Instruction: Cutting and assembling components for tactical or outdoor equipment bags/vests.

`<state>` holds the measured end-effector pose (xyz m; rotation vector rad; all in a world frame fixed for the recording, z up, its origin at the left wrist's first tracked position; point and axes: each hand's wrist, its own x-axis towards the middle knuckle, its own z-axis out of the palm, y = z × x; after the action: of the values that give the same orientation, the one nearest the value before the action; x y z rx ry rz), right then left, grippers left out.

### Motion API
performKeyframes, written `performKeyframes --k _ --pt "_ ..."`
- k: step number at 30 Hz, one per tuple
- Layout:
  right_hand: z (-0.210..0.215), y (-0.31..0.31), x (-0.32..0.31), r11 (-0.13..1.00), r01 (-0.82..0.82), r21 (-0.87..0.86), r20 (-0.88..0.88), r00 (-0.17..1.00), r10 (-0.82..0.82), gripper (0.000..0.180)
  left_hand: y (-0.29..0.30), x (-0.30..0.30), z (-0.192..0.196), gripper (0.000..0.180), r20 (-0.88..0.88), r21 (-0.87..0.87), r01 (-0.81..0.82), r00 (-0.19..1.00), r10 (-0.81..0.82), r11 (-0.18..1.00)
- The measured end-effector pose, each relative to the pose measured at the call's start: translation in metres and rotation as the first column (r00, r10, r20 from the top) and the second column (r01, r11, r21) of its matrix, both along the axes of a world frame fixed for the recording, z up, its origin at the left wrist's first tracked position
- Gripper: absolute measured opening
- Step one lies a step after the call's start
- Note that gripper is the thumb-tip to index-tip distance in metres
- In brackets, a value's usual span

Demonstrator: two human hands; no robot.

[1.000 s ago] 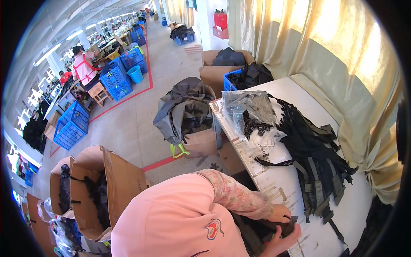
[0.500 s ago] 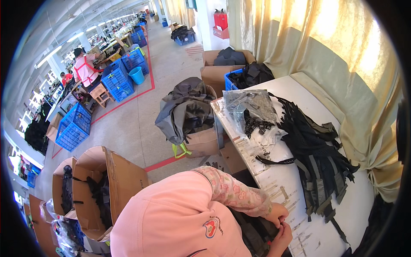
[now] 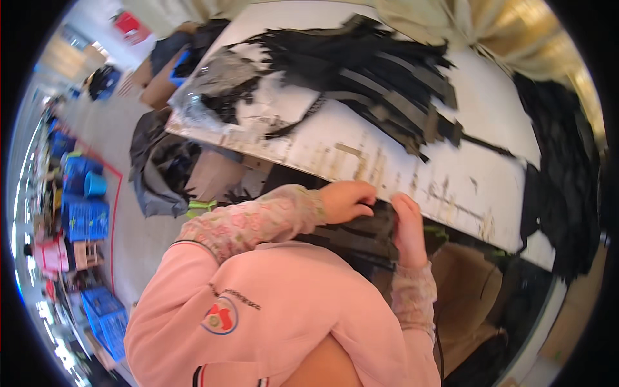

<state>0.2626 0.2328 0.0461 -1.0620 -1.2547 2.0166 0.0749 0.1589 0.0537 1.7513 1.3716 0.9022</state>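
At the near edge of the white table (image 3: 425, 184), my two hands are close together over a dark grey fabric piece (image 3: 367, 231) that hangs below the edge. My left hand (image 3: 348, 201) is closed, thumb against bent fingers, gripping the fabric's upper part. A short gap to its right, my right hand (image 3: 409, 226) has its fingers bent over the fabric's other side; its thumb is mostly hidden. Beyond them lies a heap of black mesh pieces with grey straps (image 3: 361, 71). To its left are a clear plastic bag (image 3: 216, 84) and small black buckles (image 3: 235, 100).
More black fabric (image 3: 561, 174) drapes over the table's right end. Under the table stands an open cardboard box (image 3: 467, 290). A grey-lined carton (image 3: 155, 168) sits on the floor at left. Farther left are blue crates (image 3: 87, 219) and a person in pink (image 3: 50, 257).
The view has swung right and down, showing more of the table and both hands. My hands remain close together at the table edge, now with a wider gap between them.
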Motion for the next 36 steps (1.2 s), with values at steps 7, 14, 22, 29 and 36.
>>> performKeyframes --k 7,14,22,29,36 --pt "-0.012 -0.004 0.014 0.977 -0.070 -0.199 -0.226 0.974 0.024 0.016 0.012 0.008 -0.002 0.009 0.540 -0.296 0.119 0.839 0.064 0.948" --pt "0.011 -0.024 0.017 0.905 -0.377 -0.200 -0.494 0.836 0.239 0.019 0.015 -0.004 0.002 0.015 0.663 -0.322 0.018 0.718 0.212 0.947" --pt "-0.009 -0.026 0.012 0.990 -0.024 0.138 -0.008 1.000 0.025 0.010 0.016 -0.015 0.031 0.016 0.555 -0.385 0.179 0.829 0.073 0.905" --pt "0.017 -0.012 0.015 0.960 0.188 0.206 -0.050 0.982 -0.182 0.013 0.010 -0.008 0.005 0.031 0.299 -0.473 -0.007 0.940 0.167 0.881" --pt "0.014 -0.015 0.020 0.914 -0.127 0.384 0.193 0.980 0.055 0.010 0.010 -0.003 0.017 0.049 0.272 -0.656 0.037 0.943 0.190 0.754"
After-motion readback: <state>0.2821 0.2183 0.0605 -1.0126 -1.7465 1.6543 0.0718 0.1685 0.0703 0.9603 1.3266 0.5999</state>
